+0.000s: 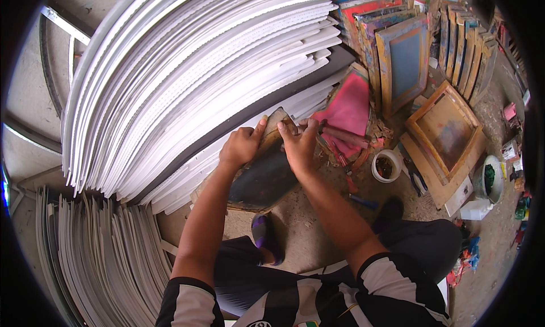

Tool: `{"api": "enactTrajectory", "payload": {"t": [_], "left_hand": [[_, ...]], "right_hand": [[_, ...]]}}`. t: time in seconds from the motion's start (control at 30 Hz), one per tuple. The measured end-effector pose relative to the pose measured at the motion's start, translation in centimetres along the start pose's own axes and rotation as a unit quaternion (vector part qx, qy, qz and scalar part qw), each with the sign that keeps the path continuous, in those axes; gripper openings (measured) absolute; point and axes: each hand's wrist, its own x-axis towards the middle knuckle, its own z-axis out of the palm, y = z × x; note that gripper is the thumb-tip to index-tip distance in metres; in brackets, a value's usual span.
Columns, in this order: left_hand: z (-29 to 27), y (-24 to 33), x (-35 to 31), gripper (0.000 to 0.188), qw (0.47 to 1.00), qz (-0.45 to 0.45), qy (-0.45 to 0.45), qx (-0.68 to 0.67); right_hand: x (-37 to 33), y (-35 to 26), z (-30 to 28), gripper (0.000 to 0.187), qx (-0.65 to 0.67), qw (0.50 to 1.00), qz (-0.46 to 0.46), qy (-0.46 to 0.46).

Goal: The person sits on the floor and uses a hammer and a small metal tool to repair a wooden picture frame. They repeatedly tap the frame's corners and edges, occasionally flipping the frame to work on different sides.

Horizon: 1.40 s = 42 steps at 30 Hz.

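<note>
A wooden frame with a dark panel [265,176] stands tilted between my forearms, its far corner up by my hands. My left hand [241,145] is closed on the frame's far left edge, thumb extended along it. My right hand [301,145] is closed at the far corner. From its fingers a tool with a reddish-brown handle [347,135] sticks out to the right. The tool's working end is hidden by the hand, so its kind does not show. Behind the handle lies a bright pink sheet [353,108].
Large stacks of white sheets [210,71] curve along the left and far side; grey sheets [108,253] stand lower left. Paint-stained screen frames [406,60] lean at far right. A wooden frame [445,131] lies on board, near a white tub [386,166], pliers [417,179] and a bowl [493,179].
</note>
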Motion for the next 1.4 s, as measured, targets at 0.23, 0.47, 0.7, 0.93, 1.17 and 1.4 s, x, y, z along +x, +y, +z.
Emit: {"api": "enactTrajectory", "payload": {"t": [0.23, 0.47, 0.7, 0.93, 1.17, 1.4], "left_hand": [[-2.0, 3.2, -1.5, 0.090, 0.996, -0.084, -0.033, -0.018], [-2.3, 2.2, -0.6, 0.099, 0.991, -0.115, -0.061, 0.006], [-3.3, 3.7, -0.6, 0.096, 0.990, -0.142, -0.021, -0.008], [-0.5, -0.4, 0.3, 0.094, 0.999, -0.051, -0.014, 0.003], [2.3, -4.7, 2.2, 0.064, 0.983, 0.089, 0.002, 0.162], [2.6, -4.8, 2.2, 0.064, 0.973, 0.127, 0.019, 0.191]], "right_hand": [[0.5, -4.4, -1.0, 0.037, 0.079, 0.947, 0.289, -0.115], [-1.1, -1.3, -0.5, 0.034, 0.141, 0.965, 0.195, -0.105], [-5.9, 4.2, -3.2, 0.023, 0.033, 0.985, 0.147, -0.088], [-1.6, -0.9, -4.3, 0.043, -0.283, 0.905, -0.316, -0.031], [0.4, -0.3, -3.1, 0.037, -0.244, 0.856, -0.453, -0.055], [2.4, 0.2, -3.3, 0.022, -0.203, 0.840, -0.497, -0.081]]}}
